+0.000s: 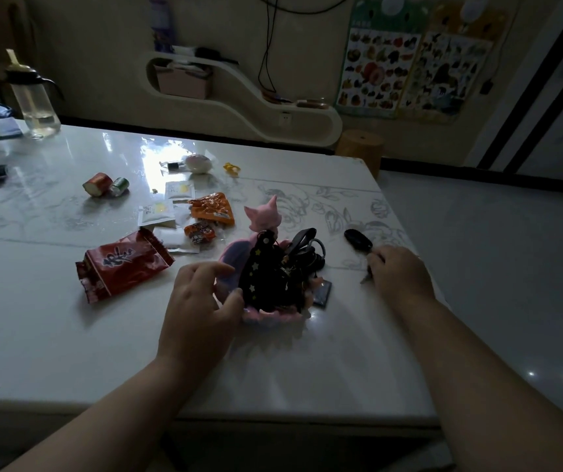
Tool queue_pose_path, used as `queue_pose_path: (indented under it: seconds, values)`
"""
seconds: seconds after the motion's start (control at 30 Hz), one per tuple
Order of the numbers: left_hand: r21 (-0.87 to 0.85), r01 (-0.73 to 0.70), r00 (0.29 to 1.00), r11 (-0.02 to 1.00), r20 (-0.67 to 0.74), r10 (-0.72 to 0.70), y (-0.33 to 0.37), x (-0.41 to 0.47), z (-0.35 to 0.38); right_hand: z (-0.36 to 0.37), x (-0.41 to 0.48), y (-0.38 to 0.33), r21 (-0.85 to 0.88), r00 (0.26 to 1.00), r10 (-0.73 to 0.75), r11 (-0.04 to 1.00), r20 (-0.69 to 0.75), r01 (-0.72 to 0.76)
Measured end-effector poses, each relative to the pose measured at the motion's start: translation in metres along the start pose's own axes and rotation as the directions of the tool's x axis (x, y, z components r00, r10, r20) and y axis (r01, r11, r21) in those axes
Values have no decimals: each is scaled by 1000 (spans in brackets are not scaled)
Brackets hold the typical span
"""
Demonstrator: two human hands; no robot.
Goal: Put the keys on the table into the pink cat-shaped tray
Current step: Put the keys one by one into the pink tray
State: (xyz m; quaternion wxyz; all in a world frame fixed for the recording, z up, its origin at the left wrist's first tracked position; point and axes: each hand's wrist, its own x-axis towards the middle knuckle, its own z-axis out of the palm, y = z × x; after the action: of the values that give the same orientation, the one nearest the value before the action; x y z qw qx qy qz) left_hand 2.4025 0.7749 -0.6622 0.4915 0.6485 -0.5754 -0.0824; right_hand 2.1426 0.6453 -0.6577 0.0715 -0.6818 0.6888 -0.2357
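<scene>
The pink tray [275, 316] is steadied by the spread left hand [201, 301] while, at three o'clock, the right hand [401, 272] is closed on a key [358, 240].

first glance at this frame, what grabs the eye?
The pink cat-shaped tray at the table's centre, piled with dark keys and a black star-dotted keychain pouch, draws the eye first. The left hand rests at its left rim, while the right hand reaches a black car key fob lying just right of it. A crinkled red snack bag lies further left.
</scene>
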Motion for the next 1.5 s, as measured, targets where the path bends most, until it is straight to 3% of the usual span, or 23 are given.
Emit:
queue_pose_path:
  seconds: [0.1, 0.2, 0.33, 0.6, 0.73, 0.87, 1.0, 1.07, 1.23, 1.43, 1.5]
  values:
    - [4, -11, 1000, 1000, 3, 11, -2, 1, 0, -10, -3, -7, 191, 1000, 20, 981, -18, -16]
    - [1, -4, 1000, 1000, 1, 4, -2, 1, 1, -17, -9, -10, 239, 999, 22, 971, -33, -13]
    - [5, 2, 1000, 1000, 10, -2, -3, 1, 1, -14, -15, -12, 139, 987, 83, 985, 138, -103]
    - [7, 16, 1000, 1000, 18, -16, -3, 1, 1, -11, -13, -19, -63, 989, 49, 997, 142, -41]
    - [-2, 25, 999, 1000, 24, -25, -3, 1, 1, -28, -14, -24, 233, 1000, 22, 972, 12, -24]
    - [-14, 24, 999, 1000, 22, -24, -3, 1, 1, -58, -19, -45, 645, 997, 74, 763, -27, -39]
    - [-17, 28, 999, 999, 31, -28, -3, 1, 0, -83, -34, -74, 939, 992, 39, 318, 122, -128]
    - [-23, 30, 999, 999, 33, -29, -2, 1, -1, -88, -40, -87, 973, 989, 6, 177, 149, -148]
    - [-55, 32, 999, 998, 32, -30, -1, 0, -2, -76, -51, -124, 974, 967, -122, 80, 222, -213]
    - [-91, 32, 999, 995, 27, -30, -4, -1, -2, -39, -65, -166, 972, 954, -184, 68, 235, -226]
    - [-102, 35, 999, 994, 24, -33, -5, -1, -2, -28, -68, -170, 968, 957, -173, 135, 234, -212]
